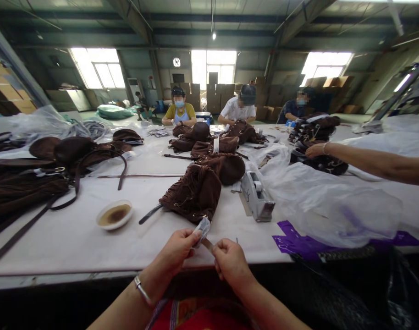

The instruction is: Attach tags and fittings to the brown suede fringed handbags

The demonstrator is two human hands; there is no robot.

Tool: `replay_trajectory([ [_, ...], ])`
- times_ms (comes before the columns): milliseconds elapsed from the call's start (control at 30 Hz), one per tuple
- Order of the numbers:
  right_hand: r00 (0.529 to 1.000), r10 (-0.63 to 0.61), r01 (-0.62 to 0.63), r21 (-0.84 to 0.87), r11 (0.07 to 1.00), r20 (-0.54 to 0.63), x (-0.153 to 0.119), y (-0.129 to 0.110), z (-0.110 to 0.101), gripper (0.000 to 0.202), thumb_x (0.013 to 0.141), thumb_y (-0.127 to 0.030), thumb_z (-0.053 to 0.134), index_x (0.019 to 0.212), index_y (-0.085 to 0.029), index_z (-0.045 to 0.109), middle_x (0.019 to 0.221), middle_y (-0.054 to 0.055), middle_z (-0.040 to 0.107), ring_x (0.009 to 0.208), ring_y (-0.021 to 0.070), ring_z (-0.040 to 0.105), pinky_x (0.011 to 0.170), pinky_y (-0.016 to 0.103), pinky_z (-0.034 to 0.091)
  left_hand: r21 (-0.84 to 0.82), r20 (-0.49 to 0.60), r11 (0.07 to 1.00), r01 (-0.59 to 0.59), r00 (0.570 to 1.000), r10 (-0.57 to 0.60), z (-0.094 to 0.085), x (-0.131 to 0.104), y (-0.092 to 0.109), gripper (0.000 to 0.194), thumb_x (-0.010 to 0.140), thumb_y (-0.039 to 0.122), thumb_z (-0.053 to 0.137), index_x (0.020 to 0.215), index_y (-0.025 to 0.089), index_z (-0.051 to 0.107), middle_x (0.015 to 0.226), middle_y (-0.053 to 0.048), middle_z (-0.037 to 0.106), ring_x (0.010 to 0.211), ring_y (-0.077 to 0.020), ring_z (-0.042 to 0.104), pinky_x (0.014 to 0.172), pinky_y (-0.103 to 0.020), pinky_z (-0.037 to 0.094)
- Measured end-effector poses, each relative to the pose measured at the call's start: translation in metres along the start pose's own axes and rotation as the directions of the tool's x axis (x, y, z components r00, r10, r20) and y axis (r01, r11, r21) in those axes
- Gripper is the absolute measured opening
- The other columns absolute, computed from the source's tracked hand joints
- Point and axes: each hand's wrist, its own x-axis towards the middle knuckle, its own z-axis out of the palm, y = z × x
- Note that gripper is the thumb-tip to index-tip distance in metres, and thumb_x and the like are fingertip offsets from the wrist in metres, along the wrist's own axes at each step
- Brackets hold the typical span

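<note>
The left hand's (181, 247) thumb and fingers are clamped on a pale plastic wrap (203, 225); the right hand's (231, 260) are pinched on a brown strip (207, 244) running between them. The strip shows bare there, so the wrapping looks partway done; whether it joins the bag is too small to tell. The brown bag (197, 190) lies just beyond on the table (75, 250), left of a tape dispenser (256, 199).

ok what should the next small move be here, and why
Probably a gentle pull of the brown strip with the right hand, while the left hand steadies the pale wrapping: the left pinches that wrapping, the right appears to pinch the strip, and the strip spans the gap between the hands.
</note>
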Motion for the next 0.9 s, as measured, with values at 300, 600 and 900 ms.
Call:
replay_trajectory([
  [300,0.989,-0.137,0.128,-0.138,0.982,-0.058,-0.003,0.01,0.01,0.034,0.082,-0.048,0.062,0.065,-0.022,0.049,0.042,-0.006,0.047,0.033,0.0093,0.038,0.036,0.021,0.025,0.049,-0.032,0.997,-0.055,0.998,0.056,-0.003,0.003,-0.01,0.063,0.06,0.073,0.073,0.072,0.013,0.059,0.058,0.004,0.046,0.053,-0.0084,0.036,0.05,-0.022,0.027],
  [600,0.992,-0.119,0.119,-0.001,0.993,-0.045,-0.007,0.005,0.015,0.043,0.078,-0.061,0.061,0.067,-0.022,0.047,0.041,-0.006,0.046,0.032,0.0093,0.038,0.033,0.02,0.025,0.108,-0.075,0.988,-0.111,0.99,0.119,-0.005,0.003,-0.008,0.06,0.063,0.072,0.07,0.07,0.014,0.059,0.055,0.005,0.044,0.05,-0.0086,0.035,0.048,-0.023,0.025],
  [900,0.992,-0.128,0.128,0.097,0.987,-0.001,-0.004,0.009,0.016,0.049,0.076,-0.068,0.062,0.069,-0.021,0.05,0.042,-0.007,0.046,0.034,0.0081,0.037,0.035,0.019,0.025,0.145,-0.082,0.981,-0.13,0.986,0.143,-0.004,0.001,-0.009,0.058,0.063,0.071,0.07,0.07,0.013,0.061,0.054,0.005,0.043,0.05,-0.0091,0.033,0.049,-0.024,0.025],
])
